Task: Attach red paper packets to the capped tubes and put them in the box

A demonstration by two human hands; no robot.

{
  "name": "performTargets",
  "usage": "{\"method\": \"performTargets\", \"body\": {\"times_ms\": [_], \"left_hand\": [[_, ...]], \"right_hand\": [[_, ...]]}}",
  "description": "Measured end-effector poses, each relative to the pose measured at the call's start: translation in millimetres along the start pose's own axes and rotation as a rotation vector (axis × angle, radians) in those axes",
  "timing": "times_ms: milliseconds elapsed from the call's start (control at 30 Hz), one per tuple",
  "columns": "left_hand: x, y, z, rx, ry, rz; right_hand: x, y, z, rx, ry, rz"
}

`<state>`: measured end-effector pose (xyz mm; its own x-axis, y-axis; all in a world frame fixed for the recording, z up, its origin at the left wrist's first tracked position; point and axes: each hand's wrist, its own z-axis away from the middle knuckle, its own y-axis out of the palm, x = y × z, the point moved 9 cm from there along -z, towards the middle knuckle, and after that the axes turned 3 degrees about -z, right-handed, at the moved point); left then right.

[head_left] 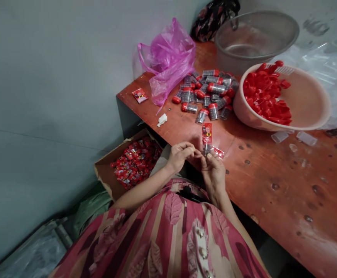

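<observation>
My right hand (214, 172) is closed on a small clear bottle (207, 148) of dark contents, its upper part covered by a red printed sleeve (207, 132). The bottle is at the table's front edge. To its left, my left hand (182, 155) has its fingers pinched together, with the tips close to my right thumb; whatever lies between them is too small to make out. A red printed packet (218, 153) lies partly behind my right fingers. Beyond, a pile of small clear bottles with red caps (209, 90) covers part of the table.
A pink basin (310, 125) of red plastic pieces (268, 96) stands right, before a grey metal basin (256, 58). A purple plastic bag (171, 54), red packet (139, 95) and white scrap (162, 120) lie left. Below the wooden table (272, 166), a cardboard box (106, 170) holds red-wrapped items.
</observation>
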<state>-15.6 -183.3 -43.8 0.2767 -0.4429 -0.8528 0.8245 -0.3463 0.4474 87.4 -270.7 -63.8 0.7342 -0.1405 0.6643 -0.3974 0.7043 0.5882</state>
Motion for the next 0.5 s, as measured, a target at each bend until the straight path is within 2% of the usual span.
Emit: {"method": "performTargets", "body": {"times_ms": [67,167,300,500], "left_hand": [[5.8,-1.4,2.1,-0.002,-0.036,0.082],[0.9,-9.6,-1.5,-0.080,0.004,0.159],[-0.4,4.4,-11.1,0.014,-0.039,0.156],[12.2,12.1,-9.7,-0.058,-0.148,0.220]], "right_hand": [[3.0,3.4,0.8,0.020,-0.006,0.010],[6.5,8.5,4.6,0.052,-0.048,0.094],[8.2,12.6,9.5,0.088,-0.127,0.234],[14.4,13.4,16.2,0.090,-0.250,0.379]]}}
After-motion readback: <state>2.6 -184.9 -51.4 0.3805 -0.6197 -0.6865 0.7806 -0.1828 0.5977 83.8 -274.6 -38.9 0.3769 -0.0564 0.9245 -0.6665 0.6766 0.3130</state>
